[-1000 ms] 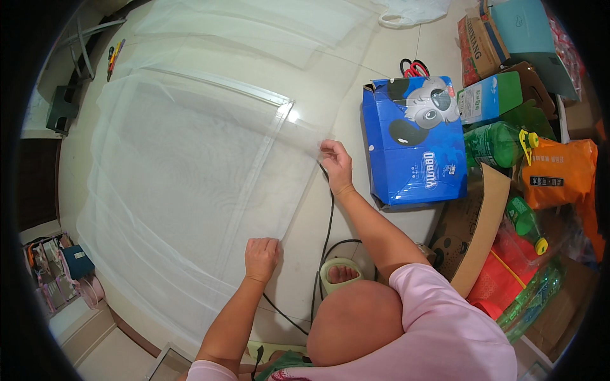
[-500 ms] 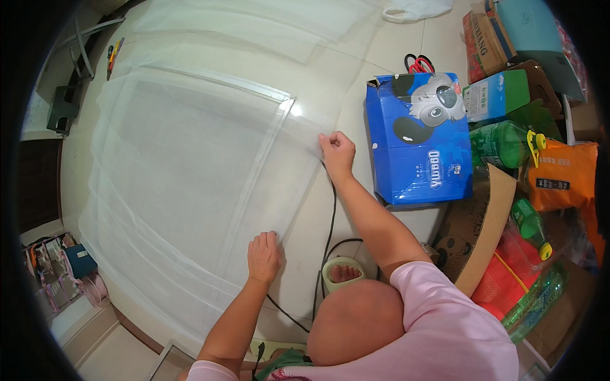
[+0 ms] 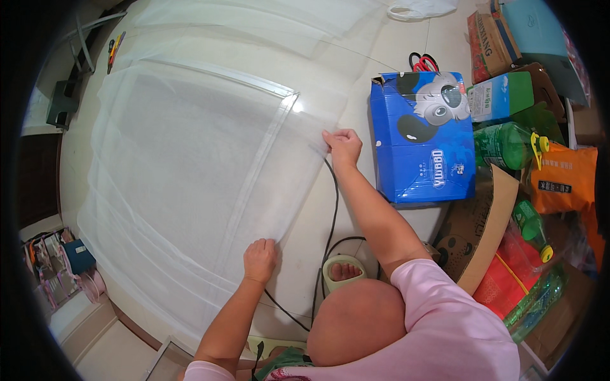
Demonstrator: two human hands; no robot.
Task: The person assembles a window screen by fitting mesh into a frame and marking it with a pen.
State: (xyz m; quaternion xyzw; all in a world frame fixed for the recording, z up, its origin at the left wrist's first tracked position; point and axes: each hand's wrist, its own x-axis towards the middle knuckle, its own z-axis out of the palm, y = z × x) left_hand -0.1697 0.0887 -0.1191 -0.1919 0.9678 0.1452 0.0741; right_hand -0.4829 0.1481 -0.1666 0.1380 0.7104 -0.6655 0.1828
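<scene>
A large sheet of sheer white mesh netting (image 3: 171, 171) is spread over a pale rectangular frame (image 3: 260, 151) on the floor. At the sheet's right edge, near the frame's far right corner, my right hand (image 3: 344, 149) pinches the mesh between thumb and fingers. Closer to me, my left hand (image 3: 260, 261) is closed over the same edge with its fingers curled; its thumb is hidden. Beyond the frame lies more loose mesh (image 3: 254, 25).
Right of my right hand stands a blue cardboard box (image 3: 422, 140), with red-and-black-handled scissors (image 3: 424, 62) behind it. Boxes, green bottles (image 3: 505, 145) and an orange bag (image 3: 562, 178) crowd the right. A black cable (image 3: 335, 203) runs by my foot. Screwdrivers (image 3: 114, 52) lie far left.
My right hand has shifted slightly right with the mesh edge. My left hand has come a little nearer and left, its fingers more curled. The view has shifted slightly.
</scene>
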